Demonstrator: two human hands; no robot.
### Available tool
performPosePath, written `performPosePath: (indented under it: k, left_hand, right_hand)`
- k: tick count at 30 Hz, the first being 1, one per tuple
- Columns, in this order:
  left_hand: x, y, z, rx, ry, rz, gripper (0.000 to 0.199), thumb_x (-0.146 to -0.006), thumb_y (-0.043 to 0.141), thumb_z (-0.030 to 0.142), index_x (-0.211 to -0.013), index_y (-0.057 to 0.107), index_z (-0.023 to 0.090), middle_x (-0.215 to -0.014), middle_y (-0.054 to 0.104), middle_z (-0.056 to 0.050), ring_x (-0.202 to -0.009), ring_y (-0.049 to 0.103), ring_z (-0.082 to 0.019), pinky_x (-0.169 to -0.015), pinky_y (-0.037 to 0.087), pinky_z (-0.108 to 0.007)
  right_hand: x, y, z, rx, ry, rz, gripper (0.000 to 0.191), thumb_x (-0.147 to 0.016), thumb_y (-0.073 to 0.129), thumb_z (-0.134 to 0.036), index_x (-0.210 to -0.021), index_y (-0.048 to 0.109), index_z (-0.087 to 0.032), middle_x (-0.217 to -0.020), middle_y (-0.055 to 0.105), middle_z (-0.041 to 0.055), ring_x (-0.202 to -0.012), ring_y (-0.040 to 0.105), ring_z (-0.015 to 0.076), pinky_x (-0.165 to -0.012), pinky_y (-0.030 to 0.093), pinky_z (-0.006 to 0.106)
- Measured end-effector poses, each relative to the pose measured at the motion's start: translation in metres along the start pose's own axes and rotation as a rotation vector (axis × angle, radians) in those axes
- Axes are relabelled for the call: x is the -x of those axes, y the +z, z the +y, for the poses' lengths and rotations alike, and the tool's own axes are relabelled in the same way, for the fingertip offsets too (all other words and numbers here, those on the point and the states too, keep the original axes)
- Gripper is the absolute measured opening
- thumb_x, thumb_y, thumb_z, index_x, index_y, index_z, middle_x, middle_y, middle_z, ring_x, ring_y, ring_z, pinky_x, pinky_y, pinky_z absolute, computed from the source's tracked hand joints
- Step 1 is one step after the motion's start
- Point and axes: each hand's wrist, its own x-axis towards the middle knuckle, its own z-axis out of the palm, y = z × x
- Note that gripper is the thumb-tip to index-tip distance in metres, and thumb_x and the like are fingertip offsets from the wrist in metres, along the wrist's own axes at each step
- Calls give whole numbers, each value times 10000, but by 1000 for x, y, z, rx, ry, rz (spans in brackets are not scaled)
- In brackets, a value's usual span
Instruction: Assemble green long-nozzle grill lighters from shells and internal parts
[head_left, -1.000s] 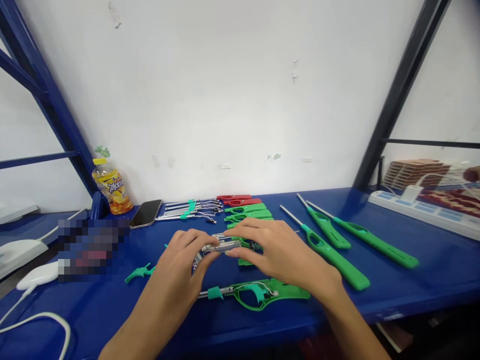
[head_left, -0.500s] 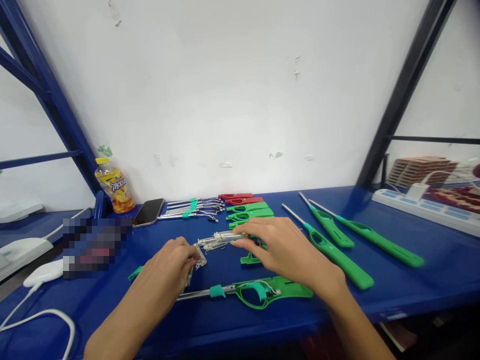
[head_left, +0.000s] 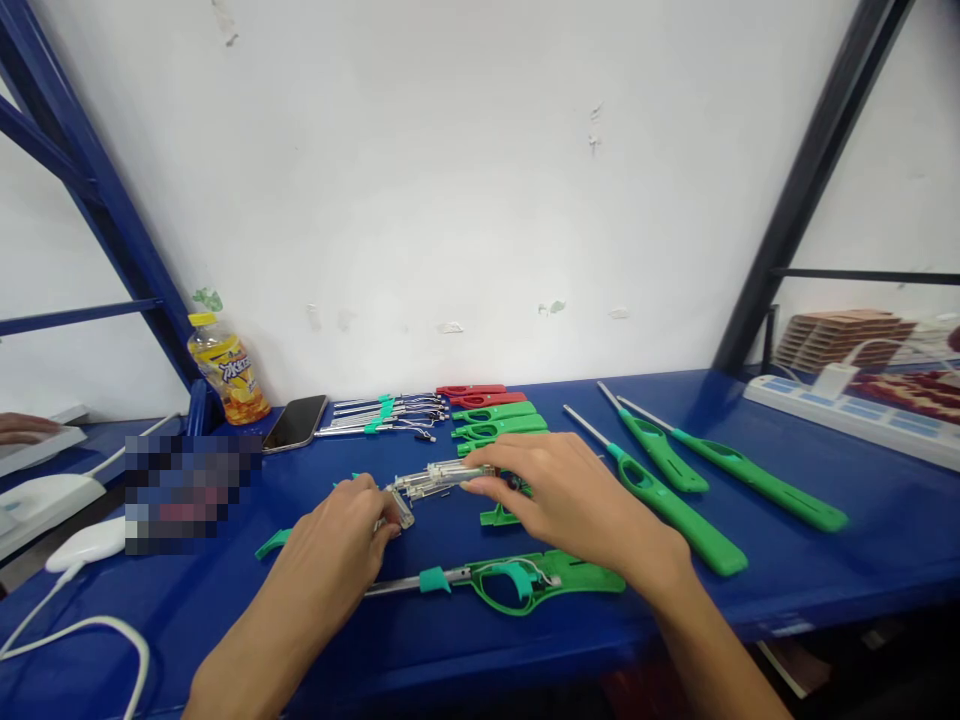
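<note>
Clear plastic tanks with metal tips (head_left: 427,482) lie in a small pile at the middle of the blue table (head_left: 420,660). My right hand (head_left: 559,485) pinches the right end of a clear tank in this pile. My left hand (head_left: 337,535) has its fingertips closed on another clear tank (head_left: 403,507) at the pile's left side. Nearer the front edge lies an open green lighter shell (head_left: 577,575) with a metal tube, a teal trigger and a white wire in it.
Three green lighters (head_left: 682,515) lie at the right. Metal tubes with wires (head_left: 386,412), red shells (head_left: 472,400) and green shells (head_left: 499,425) are near the wall. A phone (head_left: 296,424), a bottle (head_left: 229,370) and a power strip (head_left: 855,415) flank them.
My left hand has shifted slightly right and its forearm has moved inward. My right hand has barely moved. Another person's hand now shows at the far left edge.
</note>
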Motion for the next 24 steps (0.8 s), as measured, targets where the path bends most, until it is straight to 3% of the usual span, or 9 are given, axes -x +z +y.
performPosePath:
  k: [10, 16, 19, 24]
  left_hand:
    - [2, 3, 3, 27, 18, 58, 258, -1016, 464, 144, -963, 709, 208, -1021, 675, -79, -892, 702, -276, -734, 459, -354]
    - [3, -7, 3, 142, 16, 121, 298, -1043, 415, 269, -1030, 709, 220, -1026, 742, -87, -951, 721, -299, -814, 484, -390]
    - [1, -12, 3, 220, 24, 155, 321, -1043, 411, 348, -1068, 713, 242, -938, 777, -44, -884, 736, -270, -776, 495, -362]
    - [3, -15, 8, 439, 65, 338, 321, -1009, 500, 461, -1017, 760, 274, -766, 751, 25, -654, 680, -195, -677, 505, -306]
  right_hand:
    - [-1, 0, 0, -3, 5, -13, 235, -1091, 624, -381, -1195, 786, -247, -1098, 833, 29, -958, 775, 254, -783, 525, 349]
    - [0, -2, -1, -2, 14, -18, 235, -1093, 621, -390, -1186, 784, -248, -1072, 831, 22, -929, 769, 242, -763, 506, 339]
    - [0, -2, -1, 1, 20, -22, 221, -1092, 626, -383, -1174, 785, -253, -1055, 829, 15, -919, 767, 233, -751, 501, 334]
    - [0, -2, -1, 6, 18, -35, 211, -1086, 639, -376, -1176, 782, -251, -1037, 828, 20, -907, 763, 232, -747, 502, 338]
